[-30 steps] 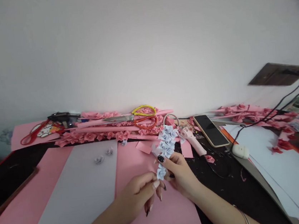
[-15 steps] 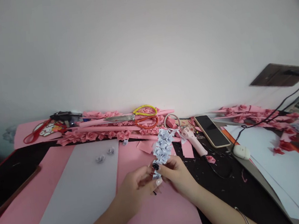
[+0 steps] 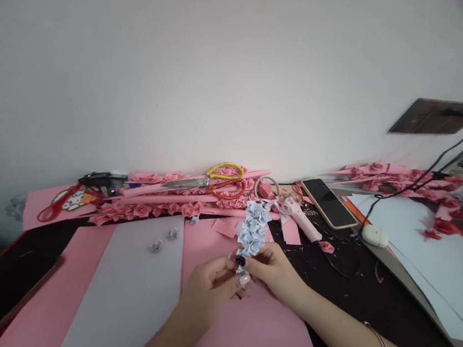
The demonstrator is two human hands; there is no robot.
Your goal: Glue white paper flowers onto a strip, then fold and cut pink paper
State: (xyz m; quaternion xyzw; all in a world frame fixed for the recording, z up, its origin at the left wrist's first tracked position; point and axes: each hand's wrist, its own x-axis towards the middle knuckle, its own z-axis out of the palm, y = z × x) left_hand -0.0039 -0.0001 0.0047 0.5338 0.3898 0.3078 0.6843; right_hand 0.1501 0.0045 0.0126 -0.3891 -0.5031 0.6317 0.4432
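A stem of pale blue paper flowers (image 3: 252, 229) stands tilted between my two hands, its blooms clustered toward the upper end. My left hand (image 3: 211, 284) is closed around its lower end, thumb pressed near the bottom bloom. My right hand (image 3: 272, 272) grips it from the other side, with the thumb over the lower flowers. The fingers hide the bottom of the stem. Two loose pale flowers, one of them a small paper bloom (image 3: 155, 245), lie on the white sheet (image 3: 116, 298) to the left. Pink paper (image 3: 253, 332) spreads beneath my hands.
Yellow-and-red-handled scissors (image 3: 226, 181) rest on pink paper flower stems (image 3: 147, 210) along the wall. A pink glue gun (image 3: 302, 218), a phone (image 3: 329, 202) and a white earbud case (image 3: 374, 235) lie to the right. Cords run to a wall socket (image 3: 434, 116).
Both hands keep their hold on the flower stem. The blooms have shifted very slightly; otherwise the scene looks the same.
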